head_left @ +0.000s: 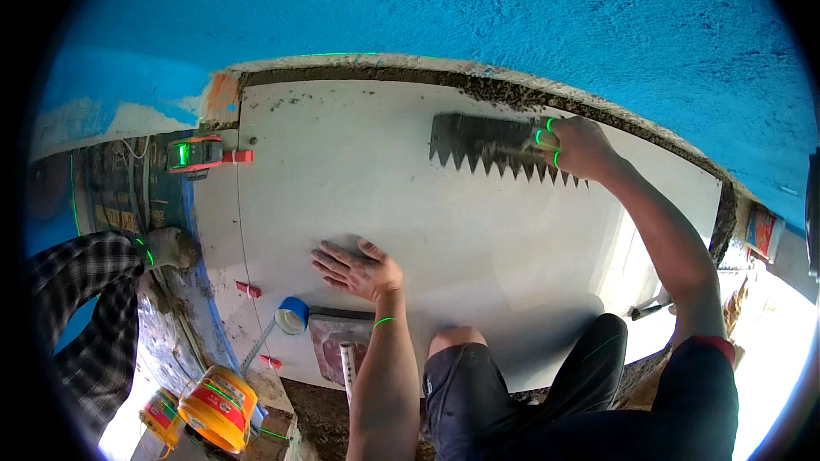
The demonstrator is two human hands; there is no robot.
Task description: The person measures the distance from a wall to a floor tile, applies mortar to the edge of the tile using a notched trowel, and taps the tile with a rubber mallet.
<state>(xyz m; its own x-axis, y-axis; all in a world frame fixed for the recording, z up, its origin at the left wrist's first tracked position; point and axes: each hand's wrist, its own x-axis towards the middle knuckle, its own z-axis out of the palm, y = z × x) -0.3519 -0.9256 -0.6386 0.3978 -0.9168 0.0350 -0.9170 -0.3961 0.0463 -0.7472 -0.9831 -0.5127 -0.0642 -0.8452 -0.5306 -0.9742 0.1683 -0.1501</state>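
My right hand (579, 147) grips a dark, large-toothed notched trowel (474, 141) near the back edge of a big white tile (512, 239), its teeth pointing toward me. Lower on the tile my left hand (354, 266) rests flat, palm down, fingers extended and holding nothing. Just below it are a blue tape roll (291, 314) and a square tool (329, 343), partly hidden by my forearm. Dark mortar (504, 94) runs along the back edge, with crumbs scattered on the tile. My knees are at the tile's front.
A blue wall (444, 0) borders the back. At left are a laser level (192, 154) casting green lines, red wedges (248, 289), yellow buckets (218, 405) and another person's checked-trouser leg (85, 290). A short dark tool (645, 309) lies at the right.
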